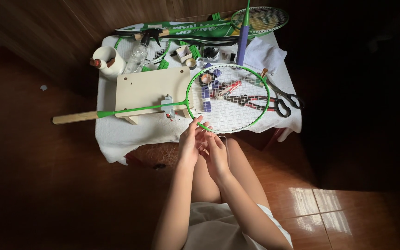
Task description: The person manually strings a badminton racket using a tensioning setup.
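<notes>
The left hand (190, 143) reaches up to the near rim of the green racket (228, 98), its fingertips pinching at the frame's six-o'clock edge, where a pale string (223, 139) trails down. The right hand (216, 155) sits just beside it, at its four o'clock, fingers curled loosely; whether it grips that string cannot be told, since the fingers overlap.

The racket lies flat across a small table (116, 134) draped in white cloth, head at three o'clock, shaft running out to nine o'clock and ending in a bare wooden handle (75, 117) that overhangs the table edge. A small grey clamp (168, 106) holds the shaft against a pale wooden board (149, 88) at the hands' eleven o'clock.

Seen through the strings are a purple tool (206, 98) and a red-handled tool (230, 88). Scissors (283, 95) and dark-handled pliers (274, 105) lie at the head's three o'clock.

At the table's far left, a white cup (109, 62) holds small brownish items, too small to name. Beside it stands a clear spray bottle (137, 55). A little open box (184, 53) lies near the far middle; its contents are unclear. At twelve o'clock rest a second green racket (255, 21) and a green racket cover (190, 30).
</notes>
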